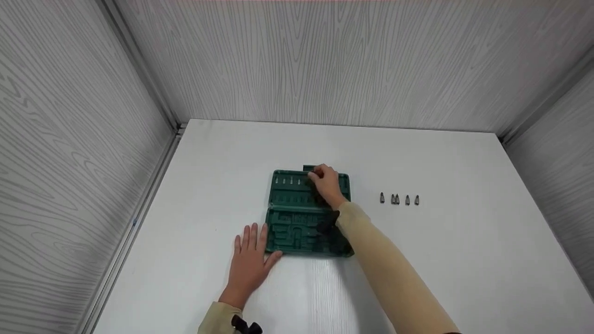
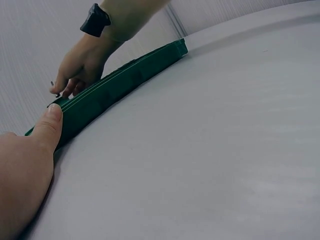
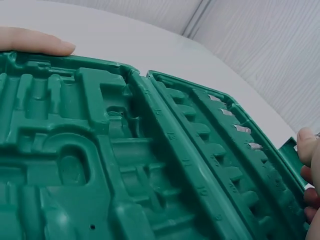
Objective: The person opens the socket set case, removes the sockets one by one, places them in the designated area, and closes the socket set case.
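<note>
At mid-table, one green case point(image 1: 293, 208), unfolded flat, its two halves joined along a hinge running left to right; moulded recesses in the near half, rows of slots in the far half, a tab point(image 1: 307, 167) projecting from the far edge. Seated bits point(image 1: 291, 181): four, in a line at the left of the far row. Right hand point(image 1: 327, 183): over the far edge near the tab, thumb and fingertips pinching a small bit point(image 2: 52, 84), mostly hidden by the fingers. Left hand point(image 1: 249, 262): at the near left corner, fingers straight and spread, thumb touching the near edge, palm side down on the white table point(image 1: 222, 185). Loose bits point(image 1: 407, 200): five, right of the case, well apart from it, upright or lying not certain; second and third set close together. Obstructions: right hand, tan right sleeve point(image 1: 390, 264) and black wrist device point(image 1: 328, 222), covering much of the case's right side in the head view. Surrounds: wood-grain back wall point(image 1: 297, 60), left wall point(image 1: 69, 116) and right wall point(image 1: 568, 171); grey rail point(image 1: 121, 248) along the table's left edge, bearing one small blue mark point(image 1: 135, 221).
</note>
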### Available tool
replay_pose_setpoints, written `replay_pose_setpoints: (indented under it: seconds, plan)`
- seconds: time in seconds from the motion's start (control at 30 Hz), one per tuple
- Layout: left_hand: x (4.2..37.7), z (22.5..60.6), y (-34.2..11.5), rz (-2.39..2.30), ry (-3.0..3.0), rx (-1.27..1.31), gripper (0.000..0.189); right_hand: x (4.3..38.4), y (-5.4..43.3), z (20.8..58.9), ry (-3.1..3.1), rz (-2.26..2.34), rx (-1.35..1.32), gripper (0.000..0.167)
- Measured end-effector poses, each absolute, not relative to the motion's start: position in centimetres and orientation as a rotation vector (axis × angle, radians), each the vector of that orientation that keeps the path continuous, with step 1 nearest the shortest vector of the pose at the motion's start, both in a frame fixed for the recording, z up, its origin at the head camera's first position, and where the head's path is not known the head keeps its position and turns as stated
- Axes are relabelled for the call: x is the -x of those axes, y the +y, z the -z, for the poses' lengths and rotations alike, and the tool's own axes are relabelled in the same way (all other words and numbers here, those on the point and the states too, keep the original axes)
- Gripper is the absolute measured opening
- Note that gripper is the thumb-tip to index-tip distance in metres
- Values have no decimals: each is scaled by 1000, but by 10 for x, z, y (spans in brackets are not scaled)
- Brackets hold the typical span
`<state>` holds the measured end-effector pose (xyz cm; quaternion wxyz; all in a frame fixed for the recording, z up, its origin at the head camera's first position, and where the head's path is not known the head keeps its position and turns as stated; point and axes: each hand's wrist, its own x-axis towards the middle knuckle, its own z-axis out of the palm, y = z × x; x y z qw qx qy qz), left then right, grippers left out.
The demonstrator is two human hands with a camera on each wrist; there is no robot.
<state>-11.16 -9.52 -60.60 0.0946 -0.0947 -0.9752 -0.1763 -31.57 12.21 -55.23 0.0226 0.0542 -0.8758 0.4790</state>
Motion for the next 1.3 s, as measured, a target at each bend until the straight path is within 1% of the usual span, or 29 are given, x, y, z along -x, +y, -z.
replay_pose_setpoints:
  seconds: [0.33, 0.67, 0.93, 1.3]
  plan:
    - [117, 607, -99, 519, -2886, 281, 80, 314, 149, 538, -2726, -1614, -156, 19]
    - [120, 607, -103, 523, -2919, 276, 80, 295, 197, 530, -2686, -1736, -114, 21]
    - [118, 610, -105, 506, -2902, 281, 80, 281, 242, 533, -2693, -1659, -59, 22]
    - [118, 609, -106, 522, -2896, 259, 80, 269, 298, 530, -2724, -1592, 7, 26]
